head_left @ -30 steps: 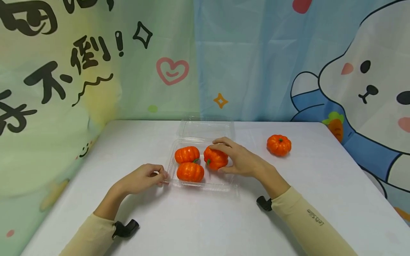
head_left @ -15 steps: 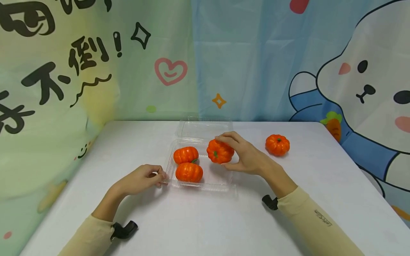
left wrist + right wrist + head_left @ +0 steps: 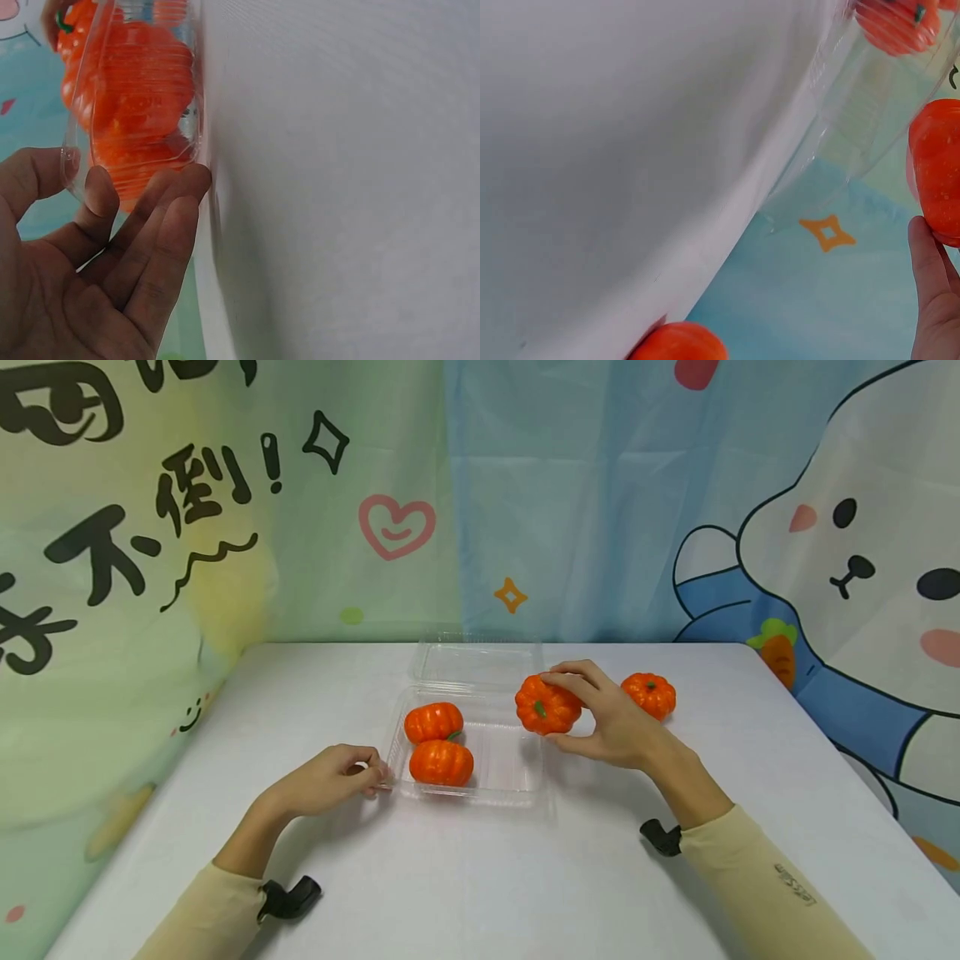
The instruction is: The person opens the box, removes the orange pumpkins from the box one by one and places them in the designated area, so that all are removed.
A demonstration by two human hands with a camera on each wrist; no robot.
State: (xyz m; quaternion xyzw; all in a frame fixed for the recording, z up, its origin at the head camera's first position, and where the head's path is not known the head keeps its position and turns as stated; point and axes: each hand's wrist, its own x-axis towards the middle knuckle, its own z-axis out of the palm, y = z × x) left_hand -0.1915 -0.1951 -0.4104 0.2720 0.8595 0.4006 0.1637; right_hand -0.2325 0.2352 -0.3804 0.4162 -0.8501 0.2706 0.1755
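A clear plastic clamshell box (image 3: 506, 760) lies with its lid (image 3: 480, 662) folded back. Two small orange pumpkins, an upper one (image 3: 433, 722) and a lower one (image 3: 441, 763), sit in its left half. My left hand (image 3: 330, 779) pinches the rim at the box's front left corner; in the left wrist view the thumb and a finger (image 3: 101, 191) meet at that rim. My right hand (image 3: 611, 718) holds another pumpkin (image 3: 547, 704) between thumb and fingers, raised over the box's right edge, its green stem facing forward.
Another orange pumpkin (image 3: 649, 695) rests on the white table (image 3: 480, 885) right of the box, partly behind my right hand. A printed cloth backdrop (image 3: 555, 510) hangs at the table's far edge. Black wrist mounts (image 3: 291, 897) sit at both sleeves.
My right hand has lifted the pumpkin out of the box's right half and carried it rightward. My left hand keeps its place at the corner.
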